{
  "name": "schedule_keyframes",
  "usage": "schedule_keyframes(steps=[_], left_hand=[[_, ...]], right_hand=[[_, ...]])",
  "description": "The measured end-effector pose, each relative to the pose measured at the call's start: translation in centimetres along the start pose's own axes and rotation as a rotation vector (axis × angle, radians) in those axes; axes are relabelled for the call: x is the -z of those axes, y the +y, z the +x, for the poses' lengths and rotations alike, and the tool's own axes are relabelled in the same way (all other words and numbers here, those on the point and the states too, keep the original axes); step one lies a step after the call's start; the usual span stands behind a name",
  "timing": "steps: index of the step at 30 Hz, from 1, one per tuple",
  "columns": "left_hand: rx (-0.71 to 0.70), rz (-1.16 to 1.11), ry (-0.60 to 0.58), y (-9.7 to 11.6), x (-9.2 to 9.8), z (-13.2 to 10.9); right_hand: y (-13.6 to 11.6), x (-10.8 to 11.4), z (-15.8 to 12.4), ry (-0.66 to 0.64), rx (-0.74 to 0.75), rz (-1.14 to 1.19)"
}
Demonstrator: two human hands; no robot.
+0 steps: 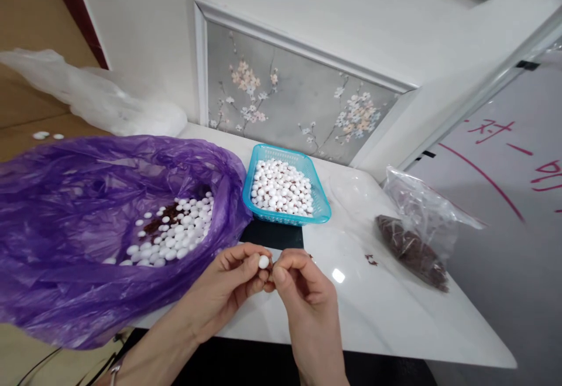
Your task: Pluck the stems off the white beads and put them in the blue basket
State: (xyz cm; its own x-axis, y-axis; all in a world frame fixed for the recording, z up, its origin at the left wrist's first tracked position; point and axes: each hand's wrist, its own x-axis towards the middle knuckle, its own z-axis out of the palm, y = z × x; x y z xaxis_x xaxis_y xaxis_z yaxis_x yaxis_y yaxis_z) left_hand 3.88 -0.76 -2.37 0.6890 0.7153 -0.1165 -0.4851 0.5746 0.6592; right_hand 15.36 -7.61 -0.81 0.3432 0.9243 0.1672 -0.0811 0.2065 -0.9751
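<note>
Near the front of the table, my left hand (219,295) pinches a small white ball (263,262) between thumb and fingers. My right hand (309,298) meets it there, thumb and forefinger pressed together beside the ball. A little brown shows between the two hands, but what the right fingers grip is too small to make out. Beyond the hands stands a blue plastic basket (281,218) holding many white balls with brown bits among them. To the left, an open purple plastic bag (109,178) contains more white balls and a clump of brown pieces (162,222).
A clear zip bag (413,248) of brown pieces lies at the table's right, near a whiteboard (492,198). Loose brown bits (371,259) lie on the white tabletop (386,316). A black rectangle (272,235) is in front of the basket. Translucent plastic (118,105) is at back left.
</note>
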Motion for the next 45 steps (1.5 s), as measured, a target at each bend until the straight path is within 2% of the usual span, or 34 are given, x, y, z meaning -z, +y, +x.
schedule_keyframes(steps=[16,25,36,42,45], left_hand=[[-0.012,0.027,-0.002,0.02,-0.1,0.08],[-0.097,0.205,0.08,-0.12,-0.3,-0.04],[-0.142,0.333,0.094,-0.05,-0.65,0.03],[-0.14,0.348,0.107,-0.17,-0.47,-0.1],[-0.121,0.303,0.094,-0.18,-0.45,-0.1]], right_hand=[[-0.45,-0.22,0.0,0.026,-0.002,-0.019],[-0.09,-0.02,-0.08,0.033,0.04,-0.13],[-0.05,0.1,-0.03,0.035,0.017,-0.109],[0.38,-0.07,0.09,0.061,-0.042,-0.094],[0.5,-0.1,0.28,0.073,-0.097,0.008]])
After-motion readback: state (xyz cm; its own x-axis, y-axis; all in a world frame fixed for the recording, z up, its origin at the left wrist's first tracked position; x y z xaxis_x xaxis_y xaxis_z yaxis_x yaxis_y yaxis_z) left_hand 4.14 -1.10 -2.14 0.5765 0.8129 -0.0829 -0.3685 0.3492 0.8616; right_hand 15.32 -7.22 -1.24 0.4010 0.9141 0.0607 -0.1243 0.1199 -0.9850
